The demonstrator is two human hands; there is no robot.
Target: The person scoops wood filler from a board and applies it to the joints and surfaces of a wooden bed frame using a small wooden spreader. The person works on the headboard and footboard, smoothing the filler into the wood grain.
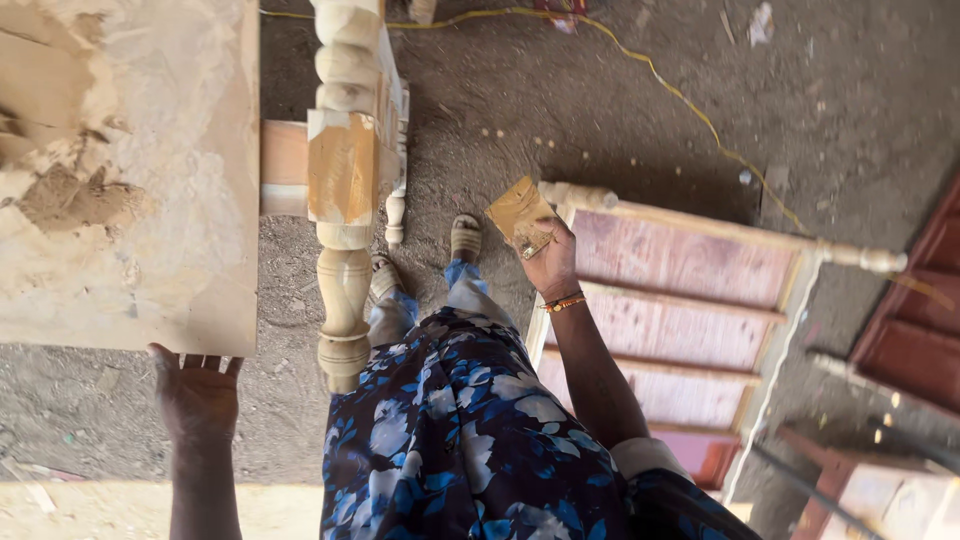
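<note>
From up here I look down on my left hand (197, 392), which sits at the near edge of the pale wooden panel (130, 170). Its fingers (190, 362) are curled up under that edge, so the hand is gripping or propping the panel from below; the fingertips themselves are hidden behind the board. The panel's face is rough and patchy, smeared with tan filler or sawdust toward its far left.

My right hand (548, 262) is well apart from the panel, out over the dirt floor (600, 110), its fingers clenched on a folded tan piece of sandpaper (518, 213) that sticks up beyond the knuckles. Orange bangles (565, 301) ring that wrist.

The relation that matters: the turned wooden leg (345, 190) stands just beside the panel's right edge, its long axis running away from me, parallel to that edge. It lies between my two hands, to the left of the sandpaper and nearer the left hand than the right. The sandpaper touches nothing but my fingers.

Behind the right hand lies a reddish panelled frame (680, 300) with pale rails, and a yellow cord (690, 100) trails across the floor.
</note>
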